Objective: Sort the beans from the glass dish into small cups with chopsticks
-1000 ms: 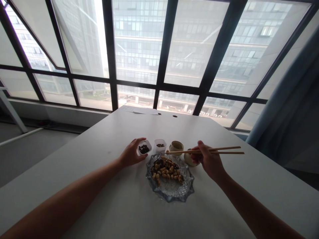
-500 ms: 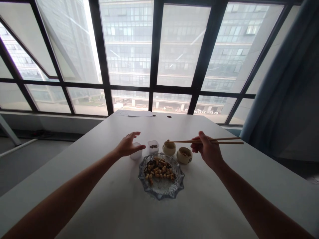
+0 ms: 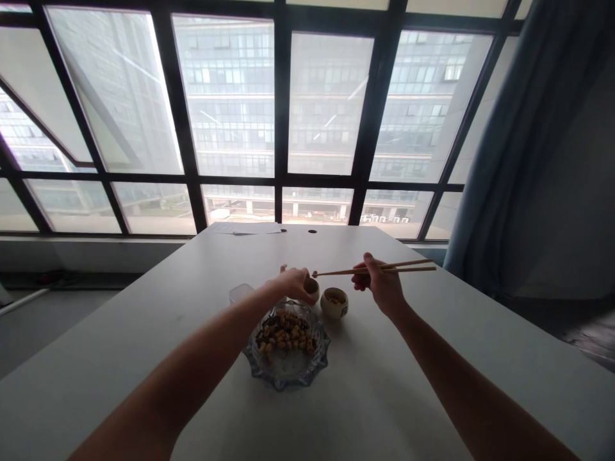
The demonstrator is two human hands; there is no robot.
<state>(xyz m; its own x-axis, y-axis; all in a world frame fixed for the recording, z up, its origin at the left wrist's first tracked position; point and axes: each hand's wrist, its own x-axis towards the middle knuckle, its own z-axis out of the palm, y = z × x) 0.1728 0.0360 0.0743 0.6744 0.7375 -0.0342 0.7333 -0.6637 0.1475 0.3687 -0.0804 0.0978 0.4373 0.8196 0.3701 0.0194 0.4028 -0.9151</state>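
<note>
My right hand (image 3: 377,282) holds a pair of wooden chopsticks (image 3: 408,266) that point left, with a small nut-like piece (image 3: 314,274) at their tips. Below those tips stands a small beige cup (image 3: 312,289), with the fingers of my left hand (image 3: 295,283) around its left side. Just right of it is a second beige cup (image 3: 334,303) with small pieces inside. Nearer to me a scalloped glass dish (image 3: 288,378) holds nuts and dark pieces (image 3: 287,333). My left forearm passes over the dish's left edge.
A clear plastic container (image 3: 240,293) stands behind my left forearm. White papers (image 3: 245,228) lie at the far end of the white table (image 3: 384,384), near two dark holes. Windows stand beyond, and a blue curtain (image 3: 509,147) hangs at the right.
My left hand has moved right, from beside the clear containers to the left beige cup, and now covers the container with dark bits. The view has shifted slightly. The chopsticks still hold the piece.
</note>
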